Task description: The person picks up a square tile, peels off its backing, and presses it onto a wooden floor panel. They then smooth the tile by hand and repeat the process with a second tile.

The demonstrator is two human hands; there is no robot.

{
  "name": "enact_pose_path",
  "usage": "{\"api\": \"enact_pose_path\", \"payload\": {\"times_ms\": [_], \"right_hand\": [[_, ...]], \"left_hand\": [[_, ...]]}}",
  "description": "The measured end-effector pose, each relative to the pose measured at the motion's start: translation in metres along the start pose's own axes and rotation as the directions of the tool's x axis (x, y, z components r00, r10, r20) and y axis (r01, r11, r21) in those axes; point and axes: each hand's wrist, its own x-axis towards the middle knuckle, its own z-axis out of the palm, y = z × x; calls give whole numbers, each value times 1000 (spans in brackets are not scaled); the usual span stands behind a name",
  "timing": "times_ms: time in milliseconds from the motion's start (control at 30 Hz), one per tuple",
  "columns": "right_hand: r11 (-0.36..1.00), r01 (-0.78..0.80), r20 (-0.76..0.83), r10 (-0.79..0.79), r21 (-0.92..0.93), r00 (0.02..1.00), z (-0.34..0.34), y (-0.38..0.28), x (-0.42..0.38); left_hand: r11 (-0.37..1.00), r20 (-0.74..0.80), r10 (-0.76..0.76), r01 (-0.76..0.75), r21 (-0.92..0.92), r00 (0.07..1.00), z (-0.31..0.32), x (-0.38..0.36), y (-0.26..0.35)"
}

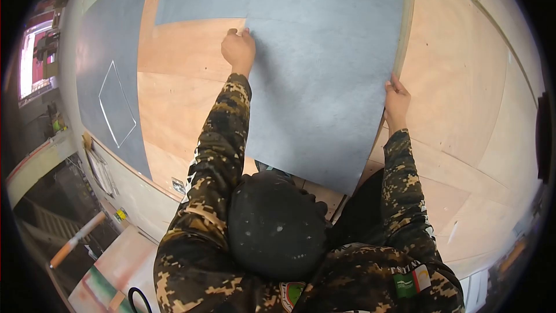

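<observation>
A large grey sheet (pixel 324 87) lies in front of me, with a cut-out on its left side that gives it a stepped outline. My left hand (pixel 238 50) is closed at the inner corner of that step, its fingers pinching the sheet's edge. A thin line runs across the sheet to the right from this corner. On the opposite long edge, my right hand (pixel 397 103) is closed around the sheet's border, thumb and fingers together. Pale wooden boards (pixel 182 46) show beneath and beside the sheet.
Another grey panel (pixel 110 40) with a white outlined four-sided shape lies at the left. More wooden boards (pixel 457 64) extend to the right. A roller-like stick with orange ends (pixel 78 239) is at lower left. A dark, speckled rounded shape (pixel 278 226) fills the lower middle.
</observation>
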Motion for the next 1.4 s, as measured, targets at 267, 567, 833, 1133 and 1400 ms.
{"api": "enact_pose_path", "payload": {"times_ms": [267,567,833,1133,1400], "right_hand": [[999,-2,-7,3,52,1000,-4,6,5],[997,-4,-18,5,75,1000,-2,8,6],[997,1,-40,3,83,999,1,4,2],[998,16,-39,-14,61,999,1,1,0],[999,-32,-63,34,42,997,2,-6,-5]], "left_hand": [[969,116,-86,110,-219,990,30,20,-9],[874,291,-107,229,-429,951,15,23,-16],[844,183,-248,305,-440,951,19,23,-6],[834,249,-315,392,-388,916,31,35,-8],[810,321,-425,514,-281,846,21,41,0]]}}
